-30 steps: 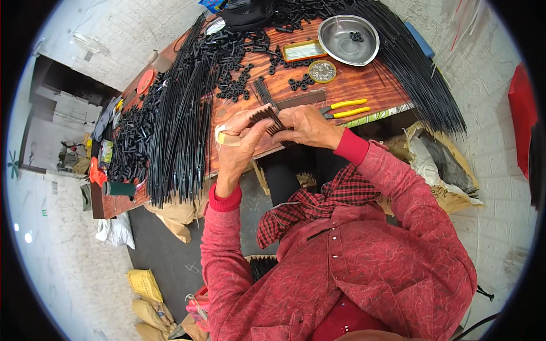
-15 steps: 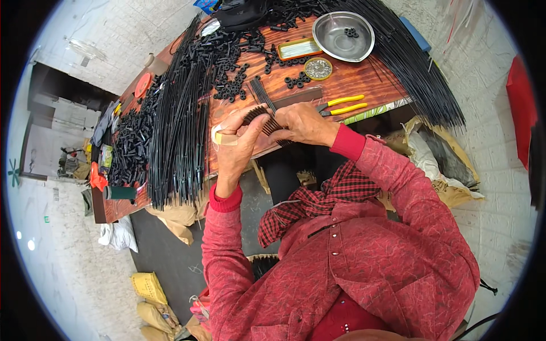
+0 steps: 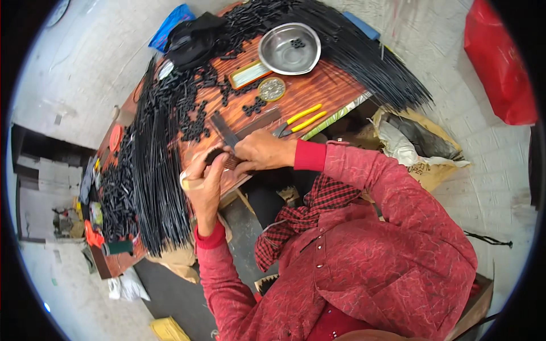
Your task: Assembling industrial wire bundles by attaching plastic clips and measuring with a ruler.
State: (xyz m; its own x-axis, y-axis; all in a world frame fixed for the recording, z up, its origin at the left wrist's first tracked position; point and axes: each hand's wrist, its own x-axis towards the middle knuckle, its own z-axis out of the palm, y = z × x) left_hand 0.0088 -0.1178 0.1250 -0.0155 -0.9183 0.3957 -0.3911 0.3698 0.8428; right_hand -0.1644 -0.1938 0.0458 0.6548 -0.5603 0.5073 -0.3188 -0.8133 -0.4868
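Note:
My left hand (image 3: 203,181), with a pale wrap near the base of its thumb, pinches a dark brown, ribbed, comb-like piece (image 3: 232,161) between thumb and fingers. From the right, my right hand (image 3: 260,152) closes on the other end of that piece, its fingers bent around it. Both hands are held over the near edge of the wooden table (image 3: 232,181). A short bundle of thin black rods (image 3: 224,129) lies on the tabletop, its near end reaching my right fingers. Whether those fingers touch the rods is hidden.
Yellow-handled pliers (image 3: 301,118) lie right of my hands. Beyond are a steel bowl (image 3: 278,52), a yellow tray (image 3: 250,74), a round dish of small metal bits (image 3: 272,89) and black rings (image 3: 196,122). Long black rods (image 3: 162,193) overhang the left edge; more rods (image 3: 375,68) lie far right.
The view has turned, so the table and my hands appear further left and lower. Both hands stay closed on the ribbed piece, which now shows less between them.

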